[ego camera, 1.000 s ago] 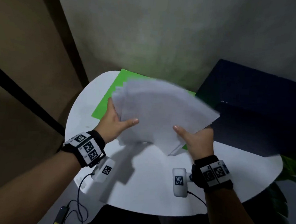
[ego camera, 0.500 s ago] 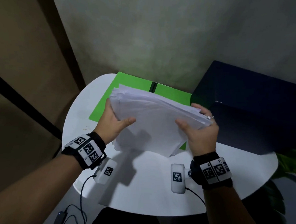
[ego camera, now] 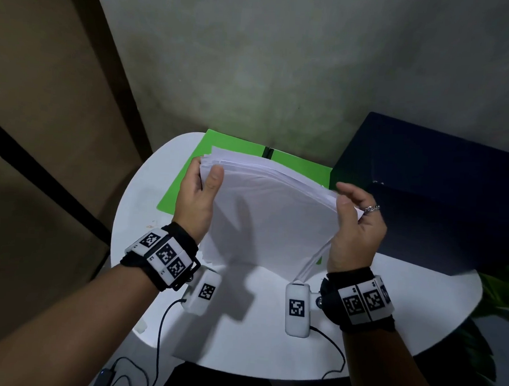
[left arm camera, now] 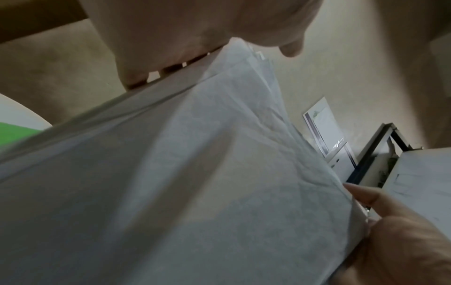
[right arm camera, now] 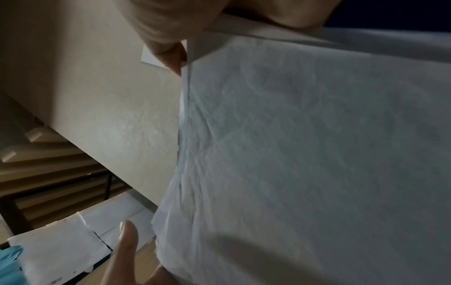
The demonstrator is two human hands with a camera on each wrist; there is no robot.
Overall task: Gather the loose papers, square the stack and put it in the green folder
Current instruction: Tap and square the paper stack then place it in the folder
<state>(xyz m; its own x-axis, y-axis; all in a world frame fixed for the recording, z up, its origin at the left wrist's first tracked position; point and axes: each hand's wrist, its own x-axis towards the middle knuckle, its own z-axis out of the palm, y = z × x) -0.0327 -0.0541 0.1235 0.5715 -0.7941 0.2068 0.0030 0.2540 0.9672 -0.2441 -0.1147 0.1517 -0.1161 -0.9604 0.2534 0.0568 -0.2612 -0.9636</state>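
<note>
Above the white table (ego camera: 270, 326), the stack of papers (ego camera: 270, 211) stood tilted on its lower edge between both hands. The left hand (ego camera: 198, 201) gripped its upper left corner, thumb on the near face and fingers curled behind. The right hand (ego camera: 354, 224) clasped the right edge, thumb on the near face and fingers bent over the top. The sheet edges were still slightly fanned. The green folder (ego camera: 188, 189) lay open on the table just behind the stack, untouched.
</note>
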